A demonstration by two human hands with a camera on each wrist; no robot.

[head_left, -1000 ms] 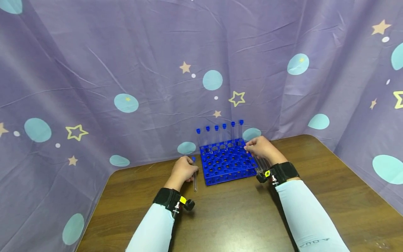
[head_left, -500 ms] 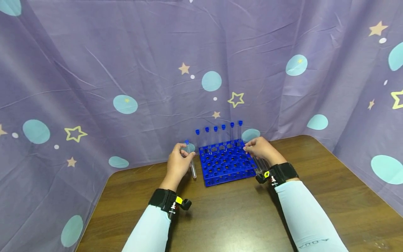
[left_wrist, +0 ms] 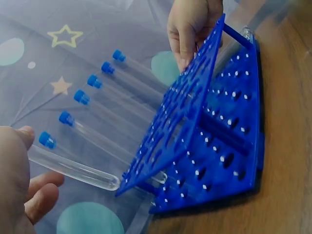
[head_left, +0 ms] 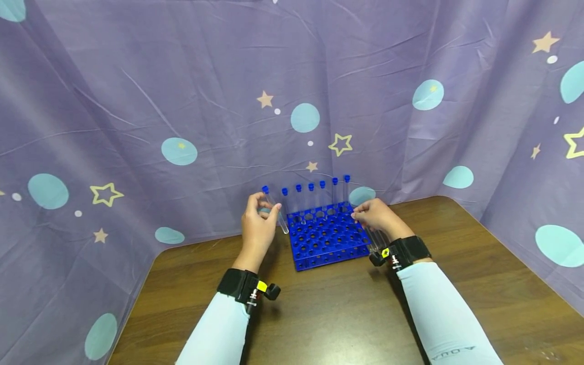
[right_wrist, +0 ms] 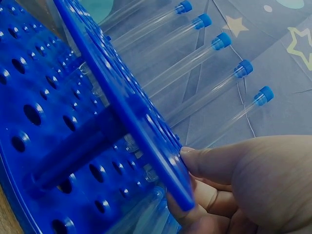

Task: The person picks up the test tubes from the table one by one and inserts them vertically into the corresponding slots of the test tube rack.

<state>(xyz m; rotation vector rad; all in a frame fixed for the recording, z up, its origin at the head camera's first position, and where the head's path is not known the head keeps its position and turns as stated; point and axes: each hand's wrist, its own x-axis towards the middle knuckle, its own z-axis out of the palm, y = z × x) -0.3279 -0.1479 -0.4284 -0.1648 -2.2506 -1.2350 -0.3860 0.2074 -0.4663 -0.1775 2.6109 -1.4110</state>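
Head view: left hand [head_left: 257, 225] pinches a tilted, blue-capped test tube [left_wrist: 73, 169] near the blue rack's [head_left: 328, 238] far-left corner; right hand [head_left: 377, 214] grips the rack's right edge. Step judged: loading. Next move likely calls for uprighting the tube over a hole.

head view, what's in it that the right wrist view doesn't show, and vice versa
Only the head view: the left hand pinching a tilted capped tube, plus both sleeves.
Only the right wrist view: fingers of the right hand under the top plate of the blue rack.
Both: that hand gripping the rack, capped tubes standing in it, and the patterned curtain.
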